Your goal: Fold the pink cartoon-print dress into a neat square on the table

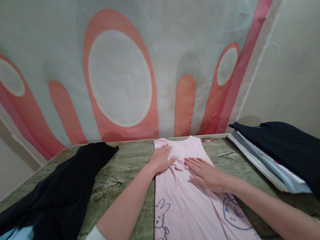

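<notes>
Pressing my left hand (161, 158) and right hand (206, 174) flat on the pink shirt (185, 208), fingers apart and clamped on nothing, worktop (125, 168) beneath, black garment (56, 190) at left

two hands (161, 159) (206, 174), one pink shirt (191, 207), one black garment (62, 189), one clothes stack (288, 156).

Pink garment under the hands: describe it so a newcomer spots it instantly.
On the wood-grain table, it lies flat in the middle, beneath the left hand and right hand. Black clothes flank it; the pink garment alone is pink, with blue outline cartoon drawings.
</notes>
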Demonstrator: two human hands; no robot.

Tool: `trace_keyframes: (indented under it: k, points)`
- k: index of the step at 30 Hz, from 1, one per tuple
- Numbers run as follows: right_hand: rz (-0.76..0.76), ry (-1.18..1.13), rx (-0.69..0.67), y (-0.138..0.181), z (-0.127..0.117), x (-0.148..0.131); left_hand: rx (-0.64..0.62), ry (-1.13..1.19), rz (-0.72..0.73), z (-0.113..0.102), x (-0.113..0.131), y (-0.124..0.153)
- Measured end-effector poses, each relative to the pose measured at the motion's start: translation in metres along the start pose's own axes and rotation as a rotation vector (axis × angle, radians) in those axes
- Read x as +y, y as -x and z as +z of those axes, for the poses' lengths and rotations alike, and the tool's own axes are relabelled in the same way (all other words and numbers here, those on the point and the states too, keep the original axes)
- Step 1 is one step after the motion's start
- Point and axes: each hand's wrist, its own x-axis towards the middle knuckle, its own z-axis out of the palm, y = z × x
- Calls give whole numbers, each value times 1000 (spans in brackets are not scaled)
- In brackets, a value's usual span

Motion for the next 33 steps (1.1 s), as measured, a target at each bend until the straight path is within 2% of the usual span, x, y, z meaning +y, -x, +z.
trace_keyframes:
  k: [4,7,11,14,18,24,33]
  points:
    - [-123,-97,-59,21,-14,-26,20,-10,18,3,-3,-1]
    - [-138,-175,40,27,-18,-30,35,-19,22,1,-2,0]
    - [123,-190,396,22,-8,-13,65,-17,58,-10,11,0]
    - [277,-192,491,20,1,0,58,48,148,-16,29,0]
    - [264,-207,470,19,6,1,21,110,253,-11,45,1]
    - [212,-106,417,5,4,-7,-2,114,252,3,45,-1]
    - [124,154,354,-12,0,-7,4,113,253,7,44,-4]
